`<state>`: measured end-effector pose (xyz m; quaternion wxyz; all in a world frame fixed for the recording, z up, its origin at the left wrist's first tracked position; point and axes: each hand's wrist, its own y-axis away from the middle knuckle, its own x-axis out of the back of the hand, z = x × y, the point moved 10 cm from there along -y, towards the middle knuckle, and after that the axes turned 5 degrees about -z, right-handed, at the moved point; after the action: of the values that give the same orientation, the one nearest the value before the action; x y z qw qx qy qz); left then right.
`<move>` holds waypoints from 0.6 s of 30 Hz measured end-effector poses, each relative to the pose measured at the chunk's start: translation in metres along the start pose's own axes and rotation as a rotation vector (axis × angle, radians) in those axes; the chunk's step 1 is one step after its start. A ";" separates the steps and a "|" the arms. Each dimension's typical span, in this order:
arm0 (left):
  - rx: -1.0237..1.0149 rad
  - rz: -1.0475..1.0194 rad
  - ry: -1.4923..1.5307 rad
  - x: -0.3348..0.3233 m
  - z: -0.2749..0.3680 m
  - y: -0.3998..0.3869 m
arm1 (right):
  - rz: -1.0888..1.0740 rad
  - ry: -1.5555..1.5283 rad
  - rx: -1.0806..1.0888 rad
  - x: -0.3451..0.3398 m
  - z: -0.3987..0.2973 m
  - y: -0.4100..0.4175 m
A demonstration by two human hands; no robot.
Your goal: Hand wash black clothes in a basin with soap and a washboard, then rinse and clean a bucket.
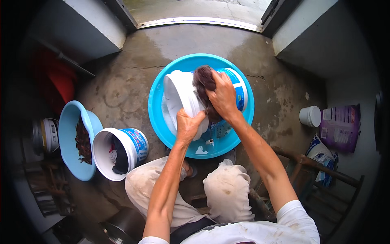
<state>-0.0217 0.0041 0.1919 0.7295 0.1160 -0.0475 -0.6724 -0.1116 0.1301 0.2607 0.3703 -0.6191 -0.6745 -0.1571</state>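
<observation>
A white plastic bucket with a blue printed band lies on its side in a round blue basin, its mouth turned to the left. My left hand grips the bucket's rim, thumb on the outside. Pressed on the bucket's outer wall is a wet dark brown cloth, bunched under the fingers of my right hand. Part of the cloth hangs down along the wall. Shallow water with some suds shows in the basin, and a small pale cylindrical piece lies near its front.
Left of my knee, a second white bucket holds dark clothing, beside a light blue tub with reddish-brown material. To the right are a small white tub, a purple bag and a wooden chair. A door sill lies ahead.
</observation>
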 end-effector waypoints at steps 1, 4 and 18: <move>0.012 0.017 -0.051 0.003 0.000 0.000 | -0.054 0.027 -0.048 -0.009 0.008 -0.012; -0.021 0.028 -0.091 -0.001 0.000 0.019 | -0.145 0.143 -0.198 -0.027 0.054 -0.054; -0.338 -0.387 -1.020 -0.019 0.122 0.028 | -0.118 0.094 -0.432 -0.017 0.207 0.025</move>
<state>-0.0240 0.0119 0.3186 0.4865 -0.3347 -0.2633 -0.7629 -0.1517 0.2611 0.1030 0.2504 -0.6354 -0.6422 -0.3481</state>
